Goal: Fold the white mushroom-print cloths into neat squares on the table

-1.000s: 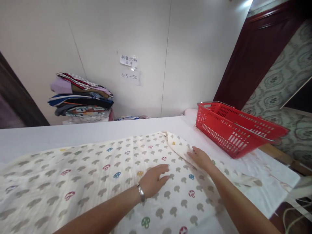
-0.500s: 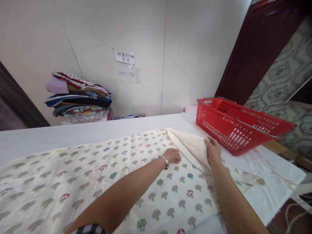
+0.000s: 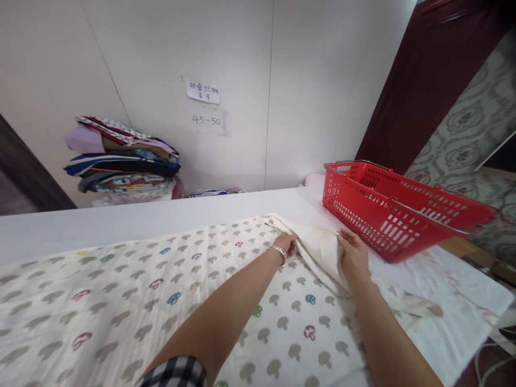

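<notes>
A: Where is the mushroom-print cloth [image 3: 177,293]?
B: Beneath both hands; the left hand [image 3: 288,245], curled at the turned-back flap [image 3: 318,248], grip unclear; the right hand [image 3: 353,255] pinching it.
A: The red basket [image 3: 374,203]?
B: Beyond the right hand.

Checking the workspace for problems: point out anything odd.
The patterned cloth has its right side turned back, showing plain underside. The red basket sits askew, its right end seemingly past the edge of the white table. Reddish marks streak the table; stains or pattern, I can't tell.
</notes>
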A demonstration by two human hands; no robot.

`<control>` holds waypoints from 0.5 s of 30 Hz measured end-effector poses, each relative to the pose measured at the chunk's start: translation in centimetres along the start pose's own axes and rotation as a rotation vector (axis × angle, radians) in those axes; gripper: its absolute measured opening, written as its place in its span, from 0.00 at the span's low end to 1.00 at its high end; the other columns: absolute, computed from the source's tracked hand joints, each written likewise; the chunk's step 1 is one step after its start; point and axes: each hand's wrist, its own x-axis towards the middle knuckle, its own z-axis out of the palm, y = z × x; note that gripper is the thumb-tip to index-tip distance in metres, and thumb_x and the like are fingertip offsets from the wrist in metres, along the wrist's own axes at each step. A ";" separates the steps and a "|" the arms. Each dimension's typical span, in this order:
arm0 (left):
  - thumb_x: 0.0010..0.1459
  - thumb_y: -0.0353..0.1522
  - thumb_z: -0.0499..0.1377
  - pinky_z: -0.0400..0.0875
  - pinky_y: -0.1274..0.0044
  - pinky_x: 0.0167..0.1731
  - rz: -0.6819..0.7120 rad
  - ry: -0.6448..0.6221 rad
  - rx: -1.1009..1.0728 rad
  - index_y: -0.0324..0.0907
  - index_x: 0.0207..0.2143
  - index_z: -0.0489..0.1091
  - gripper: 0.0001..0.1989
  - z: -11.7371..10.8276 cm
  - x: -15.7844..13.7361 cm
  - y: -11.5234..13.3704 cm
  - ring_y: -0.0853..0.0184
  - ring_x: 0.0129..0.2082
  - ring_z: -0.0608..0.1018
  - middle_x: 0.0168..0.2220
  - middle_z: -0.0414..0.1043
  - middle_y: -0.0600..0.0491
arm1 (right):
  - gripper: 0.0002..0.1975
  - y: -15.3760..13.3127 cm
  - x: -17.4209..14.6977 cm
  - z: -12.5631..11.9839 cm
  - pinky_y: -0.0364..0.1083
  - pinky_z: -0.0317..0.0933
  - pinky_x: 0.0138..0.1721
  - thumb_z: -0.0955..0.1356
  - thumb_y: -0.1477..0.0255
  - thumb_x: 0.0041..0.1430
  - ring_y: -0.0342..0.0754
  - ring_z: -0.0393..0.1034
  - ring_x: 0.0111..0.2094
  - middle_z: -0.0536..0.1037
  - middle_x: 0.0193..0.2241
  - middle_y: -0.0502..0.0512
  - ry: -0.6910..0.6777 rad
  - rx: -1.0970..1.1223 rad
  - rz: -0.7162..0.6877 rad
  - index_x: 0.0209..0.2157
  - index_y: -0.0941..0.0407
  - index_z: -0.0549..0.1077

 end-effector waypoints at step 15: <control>0.37 0.23 0.56 0.69 0.75 0.24 0.079 -0.269 -0.259 0.38 0.26 0.64 0.09 1.5 -0.9 -0.7 0.69 0.19 0.71 0.19 0.66 0.56 | 0.16 -2.9 -2.9 1.6 0.47 0.61 0.40 0.74 0.72 0.38 0.45 0.68 0.37 0.74 0.36 0.50 -0.144 -0.035 0.041 0.34 0.52 0.74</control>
